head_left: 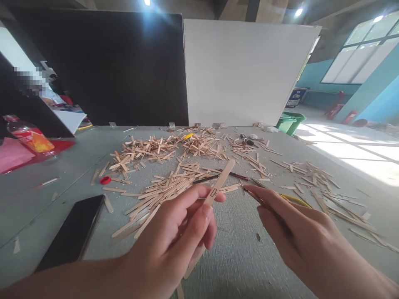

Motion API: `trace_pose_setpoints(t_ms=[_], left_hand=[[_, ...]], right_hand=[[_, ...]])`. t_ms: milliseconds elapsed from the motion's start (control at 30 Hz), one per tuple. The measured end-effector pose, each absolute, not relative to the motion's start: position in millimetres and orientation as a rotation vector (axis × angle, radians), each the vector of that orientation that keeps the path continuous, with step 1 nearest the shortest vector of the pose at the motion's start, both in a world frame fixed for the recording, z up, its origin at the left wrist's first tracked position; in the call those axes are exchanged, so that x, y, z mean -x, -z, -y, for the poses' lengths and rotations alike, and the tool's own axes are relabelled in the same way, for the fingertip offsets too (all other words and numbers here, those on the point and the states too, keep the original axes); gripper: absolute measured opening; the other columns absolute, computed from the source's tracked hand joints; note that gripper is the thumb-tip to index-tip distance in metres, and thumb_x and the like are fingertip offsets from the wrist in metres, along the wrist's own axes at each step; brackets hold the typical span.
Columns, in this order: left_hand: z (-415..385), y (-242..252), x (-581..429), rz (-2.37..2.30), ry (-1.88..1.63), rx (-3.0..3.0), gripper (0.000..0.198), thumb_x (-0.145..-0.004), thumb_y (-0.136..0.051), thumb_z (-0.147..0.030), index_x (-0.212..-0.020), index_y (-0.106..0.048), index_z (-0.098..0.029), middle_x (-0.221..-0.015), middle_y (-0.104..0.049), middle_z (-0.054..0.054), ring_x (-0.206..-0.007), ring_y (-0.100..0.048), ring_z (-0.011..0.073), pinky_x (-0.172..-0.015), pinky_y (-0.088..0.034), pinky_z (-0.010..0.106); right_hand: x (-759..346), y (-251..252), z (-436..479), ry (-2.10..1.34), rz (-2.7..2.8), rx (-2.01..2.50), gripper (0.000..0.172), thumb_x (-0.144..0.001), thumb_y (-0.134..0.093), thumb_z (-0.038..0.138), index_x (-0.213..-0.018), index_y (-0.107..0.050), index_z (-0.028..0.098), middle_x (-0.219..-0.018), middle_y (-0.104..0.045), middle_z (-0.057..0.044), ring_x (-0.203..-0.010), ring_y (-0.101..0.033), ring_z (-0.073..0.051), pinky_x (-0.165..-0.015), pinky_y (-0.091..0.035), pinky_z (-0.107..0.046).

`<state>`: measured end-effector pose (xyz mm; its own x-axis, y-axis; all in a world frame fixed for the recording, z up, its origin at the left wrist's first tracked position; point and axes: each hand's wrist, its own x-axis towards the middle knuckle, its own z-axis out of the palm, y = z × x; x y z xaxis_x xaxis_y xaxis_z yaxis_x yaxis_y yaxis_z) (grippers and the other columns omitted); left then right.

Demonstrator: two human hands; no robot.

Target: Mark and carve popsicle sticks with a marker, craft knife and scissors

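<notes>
Between thumb and fingers, my left hand [187,232] grips a wooden craft stick [225,176] that slants up to the right. A small dark outline is drawn on the stick near my fingertips. To the right, my right hand [299,232] is closed round a thin dark tool [249,192] with a narrow tip pointing left toward the stick. Most of that tool is hidden by my fingers, so its kind is unclear. The tip and the stick are apart. Behind my left hand lies a loose pile of craft sticks [162,193].
More sticks and splinters [314,174] lie at the right, beside a yellow curved handle [296,200]. A black phone [73,230], red bottle cap [105,180] and drink bottle [33,139] are at the left. Black [109,66] and white [240,70] panels stand behind the table.
</notes>
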<state>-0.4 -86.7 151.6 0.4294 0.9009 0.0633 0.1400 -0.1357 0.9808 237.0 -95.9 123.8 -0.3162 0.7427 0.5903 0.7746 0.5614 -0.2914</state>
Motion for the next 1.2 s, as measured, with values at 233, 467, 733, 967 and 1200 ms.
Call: trace_pose_setpoints(t_ms=[233,467,733,967,1200], left_hand=[[86.1,-146.6,0.5,-0.859,-0.852,-1.571,0.035,-0.108,-0.043,-0.053,-0.106,-0.058,-0.022,-0.07,-0.053,-0.003,-0.047,-0.038,0.0081,-0.041,-0.032,0.019],[89.2,-149.1,3.9,-0.897,-0.825,-1.612,0.032,-0.109,-0.043,-0.05,-0.113,-0.059,-0.024,-0.07,-0.054,-0.004,-0.048,-0.037,0.0077,-0.044,-0.031,0.02],[93.1,-139.5,2.3,-0.923,-0.891,-1.718,0.047,-0.108,-0.044,-0.048,-0.152,-0.045,-0.03,-0.071,-0.063,-0.003,-0.048,-0.041,0.0102,-0.046,-0.037,0.022],[93.6,-136.7,2.9,-0.916,-0.898,-1.787,0.05,-0.108,-0.045,-0.043,-0.157,-0.043,-0.031,-0.073,-0.066,-0.002,-0.051,-0.045,0.0109,-0.048,-0.042,0.021],[93.1,-138.7,0.0,-0.936,-0.779,-1.775,0.059,-0.103,-0.051,-0.04,-0.159,-0.039,-0.024,-0.077,-0.072,0.002,-0.055,-0.051,0.0124,-0.045,-0.038,0.02]], right_hand=[[-238.3,-123.4,99.9,0.068,2.163,1.19,0.034,-0.108,-0.043,0.021,-0.139,-0.058,0.024,-0.101,-0.082,-0.007,-0.068,-0.078,-0.017,-0.062,-0.059,-0.025],[-236.7,-130.3,104.0,0.043,2.143,1.172,0.023,-0.111,-0.04,0.028,-0.125,-0.058,0.022,-0.079,-0.079,-0.002,-0.05,-0.07,-0.014,-0.043,-0.049,-0.021],[-250.0,-119.9,118.7,0.247,2.189,1.127,0.059,-0.103,-0.049,0.02,-0.16,-0.04,0.025,-0.083,-0.077,-0.003,-0.061,-0.072,-0.02,-0.049,-0.055,-0.026],[-250.5,-113.4,121.3,0.374,2.262,1.142,0.068,-0.1,-0.044,0.021,-0.166,-0.029,0.024,-0.083,-0.076,-0.006,-0.063,-0.071,-0.024,-0.051,-0.058,-0.029],[-245.5,-121.3,122.3,0.491,2.36,1.088,0.055,-0.106,-0.029,0.016,-0.161,-0.034,0.01,-0.075,-0.068,-0.003,-0.057,-0.064,-0.016,-0.048,-0.049,-0.022]])
